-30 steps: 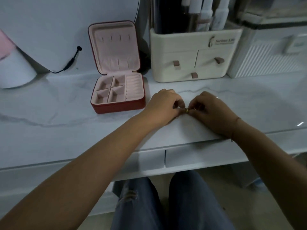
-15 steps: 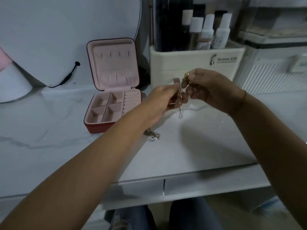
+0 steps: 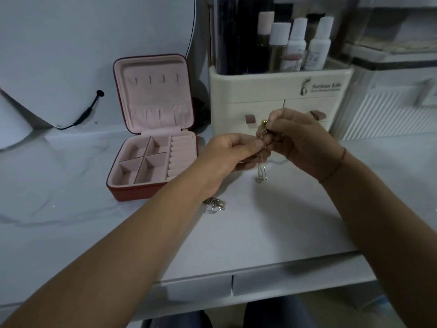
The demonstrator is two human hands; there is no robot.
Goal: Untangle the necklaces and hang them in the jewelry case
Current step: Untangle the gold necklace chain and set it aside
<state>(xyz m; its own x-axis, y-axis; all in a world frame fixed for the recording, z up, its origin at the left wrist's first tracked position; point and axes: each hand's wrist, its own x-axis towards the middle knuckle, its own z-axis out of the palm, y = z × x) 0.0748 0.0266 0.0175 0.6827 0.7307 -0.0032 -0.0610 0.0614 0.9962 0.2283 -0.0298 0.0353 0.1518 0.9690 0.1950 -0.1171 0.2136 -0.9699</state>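
Observation:
A thin gold necklace (image 3: 262,170) dangles above the white marble tabletop (image 3: 272,221). My left hand (image 3: 230,153) and my right hand (image 3: 300,140) both pinch its upper part, fingertips close together, just in front of the cream organizer. A second, silvery chain (image 3: 214,205) lies bunched on the table beside my left wrist. The red jewelry case (image 3: 153,138) stands open to the left, its pink lid upright with small hooks near the top, and its compartments hold nothing.
A cream drawer organizer (image 3: 279,100) with bottles (image 3: 295,43) stands behind my hands. A white ribbed box (image 3: 390,110) sits at the right. A round white mirror with a black cable (image 3: 87,112) leans at the back left. The table's front edge has drawers.
Both hands lifted the gold necklace from the tabletop into the air, leaving the silvery chain lying on the table. In the last half second they shifted only slightly.

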